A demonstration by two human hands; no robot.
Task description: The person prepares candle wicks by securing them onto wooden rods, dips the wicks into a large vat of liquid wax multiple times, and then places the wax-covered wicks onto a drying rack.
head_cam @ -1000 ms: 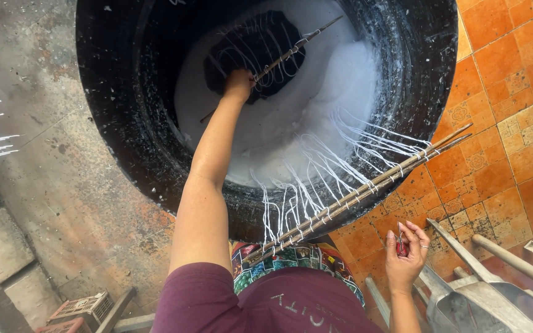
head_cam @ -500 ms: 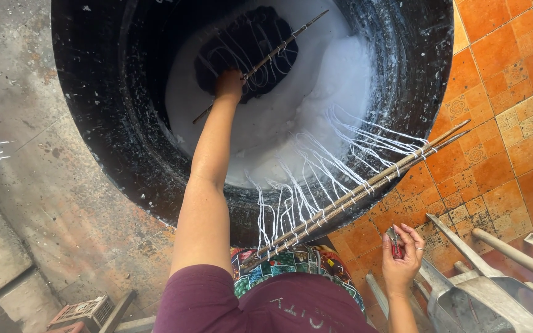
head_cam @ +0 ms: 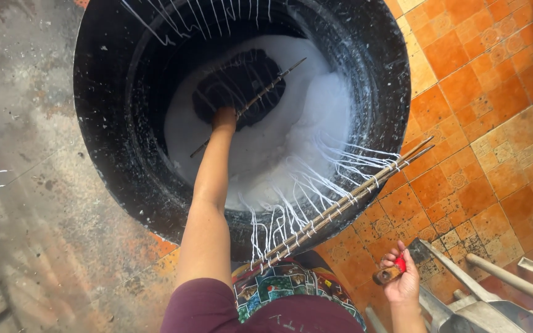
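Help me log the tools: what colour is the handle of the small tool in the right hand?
Red, seen in the head view: the small tool in the right hand.

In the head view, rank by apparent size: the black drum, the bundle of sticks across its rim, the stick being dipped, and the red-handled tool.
1. Black drum, by far the largest.
2. Bundle of sticks.
3. Dipped stick in the left hand; it lies deeper, so it may only look shorter.
4. Red-handled tool in the right hand.
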